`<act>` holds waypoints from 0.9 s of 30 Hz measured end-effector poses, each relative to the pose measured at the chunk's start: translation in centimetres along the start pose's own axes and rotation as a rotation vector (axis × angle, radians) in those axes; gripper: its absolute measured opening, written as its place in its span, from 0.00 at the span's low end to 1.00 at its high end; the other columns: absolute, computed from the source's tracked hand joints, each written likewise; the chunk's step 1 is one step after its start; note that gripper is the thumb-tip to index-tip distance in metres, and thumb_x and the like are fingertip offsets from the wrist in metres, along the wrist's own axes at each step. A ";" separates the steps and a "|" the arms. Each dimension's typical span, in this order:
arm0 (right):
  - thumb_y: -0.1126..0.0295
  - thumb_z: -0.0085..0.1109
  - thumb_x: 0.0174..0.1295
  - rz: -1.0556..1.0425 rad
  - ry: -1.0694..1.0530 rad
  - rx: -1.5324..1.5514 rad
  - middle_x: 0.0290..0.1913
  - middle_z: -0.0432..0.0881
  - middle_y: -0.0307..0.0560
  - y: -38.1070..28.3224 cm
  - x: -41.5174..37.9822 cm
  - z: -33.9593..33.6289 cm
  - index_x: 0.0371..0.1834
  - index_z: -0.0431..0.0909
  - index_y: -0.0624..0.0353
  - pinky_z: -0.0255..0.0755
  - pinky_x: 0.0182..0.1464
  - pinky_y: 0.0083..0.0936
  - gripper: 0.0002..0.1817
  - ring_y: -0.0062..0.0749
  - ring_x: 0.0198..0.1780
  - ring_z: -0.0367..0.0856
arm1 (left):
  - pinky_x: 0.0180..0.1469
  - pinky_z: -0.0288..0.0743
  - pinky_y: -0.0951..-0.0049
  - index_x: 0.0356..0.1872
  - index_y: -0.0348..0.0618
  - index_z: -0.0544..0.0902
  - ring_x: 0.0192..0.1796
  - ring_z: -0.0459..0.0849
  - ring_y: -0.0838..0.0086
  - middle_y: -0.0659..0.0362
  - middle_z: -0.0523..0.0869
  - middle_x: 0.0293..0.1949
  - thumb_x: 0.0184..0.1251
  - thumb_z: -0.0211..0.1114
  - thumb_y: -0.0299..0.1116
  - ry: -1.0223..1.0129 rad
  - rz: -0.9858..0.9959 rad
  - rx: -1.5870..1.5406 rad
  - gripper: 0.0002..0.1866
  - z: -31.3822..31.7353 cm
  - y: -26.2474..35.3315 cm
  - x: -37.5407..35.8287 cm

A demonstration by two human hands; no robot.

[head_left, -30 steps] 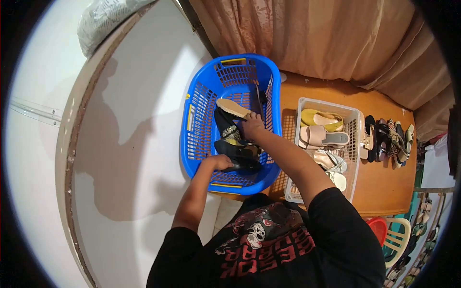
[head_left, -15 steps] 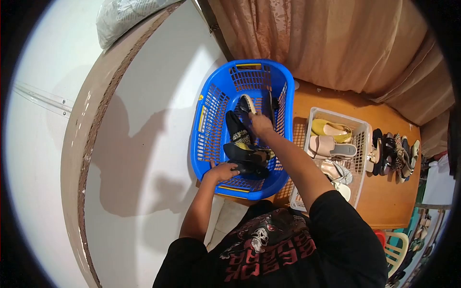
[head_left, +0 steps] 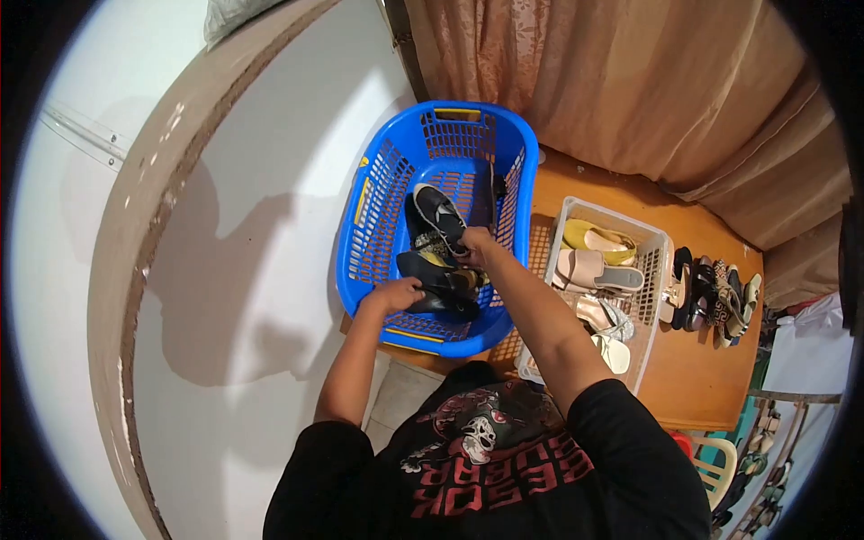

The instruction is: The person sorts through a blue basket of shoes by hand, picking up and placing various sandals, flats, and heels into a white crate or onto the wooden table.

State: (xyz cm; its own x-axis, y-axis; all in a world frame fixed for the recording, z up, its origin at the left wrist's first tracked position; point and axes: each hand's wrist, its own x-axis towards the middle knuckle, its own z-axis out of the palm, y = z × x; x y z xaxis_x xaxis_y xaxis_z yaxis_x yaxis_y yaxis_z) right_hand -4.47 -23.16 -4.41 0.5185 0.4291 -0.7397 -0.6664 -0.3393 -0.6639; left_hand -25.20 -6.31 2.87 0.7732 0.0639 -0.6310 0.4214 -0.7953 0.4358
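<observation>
A blue laundry basket (head_left: 346,297) holds several dark shoes. My right hand (head_left: 477,247) is closed on the end of a black shoe with a pale sole edge (head_left: 438,209), which lies slanted over other shoes. My left hand (head_left: 396,294) reaches over the basket's near left side, its fingers closed on a black shoe (head_left: 444,306) at the near end. Between the hands lies another dark shoe with a yellowish inside (head_left: 423,267). Partly covered by the held shoe is a patterned black shoe (head_left: 419,229).
Right of the basket, a white plastic crate (head_left: 650,310) holds yellow, beige and silvery shoes. Beyond it, a row of shoes (head_left: 711,292) stands on the orange-brown table (head_left: 688,378). A brown curtain (head_left: 621,99) hangs behind; a white wall panel (head_left: 261,270) is at left.
My right hand has shifted toward me, and the pale-edged shoe has turned with its upper now showing. My left hand stays at the near black shoe. The whole view has shifted slightly.
</observation>
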 end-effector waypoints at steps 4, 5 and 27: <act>0.79 0.62 0.62 0.103 -0.049 0.159 0.50 0.82 0.55 0.1 -2.7 0.5 0.50 0.78 0.66 0.87 0.39 0.48 0.13 0.50 0.46 0.86 | 0.56 0.79 0.64 0.57 0.39 0.83 0.56 0.85 0.56 0.47 0.87 0.52 0.64 0.68 0.44 -0.056 0.027 -0.057 0.24 -1.6 1.0 0.4; 0.78 0.63 0.61 0.103 0.004 0.043 0.51 0.82 0.56 -1.1 -4.3 1.3 0.50 0.77 0.66 0.86 0.43 0.51 0.14 0.50 0.50 0.85 | 0.56 0.79 0.62 0.57 0.39 0.83 0.57 0.84 0.53 0.46 0.87 0.52 0.63 0.68 0.41 -0.072 0.035 0.055 0.23 -1.8 1.1 0.4; 0.82 0.46 0.59 -0.073 -0.007 0.503 0.48 0.79 0.63 -1.0 -14.9 -0.2 0.59 0.69 0.70 0.83 0.50 0.52 0.22 0.54 0.48 0.83 | 0.73 0.43 0.32 0.74 0.58 0.68 0.73 0.69 0.50 0.51 0.74 0.70 0.60 0.67 0.45 0.255 -0.050 0.093 0.37 -5.0 2.9 11.7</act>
State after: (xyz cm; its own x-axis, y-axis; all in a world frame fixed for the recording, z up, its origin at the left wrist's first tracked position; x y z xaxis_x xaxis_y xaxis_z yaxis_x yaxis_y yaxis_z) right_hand -11.42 -29.42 7.19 0.5705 0.4430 -0.6916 -0.8053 0.1361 -0.5771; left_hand -12.58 -4.90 -0.02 0.8517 0.2448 -0.4633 0.4258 -0.8387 0.3395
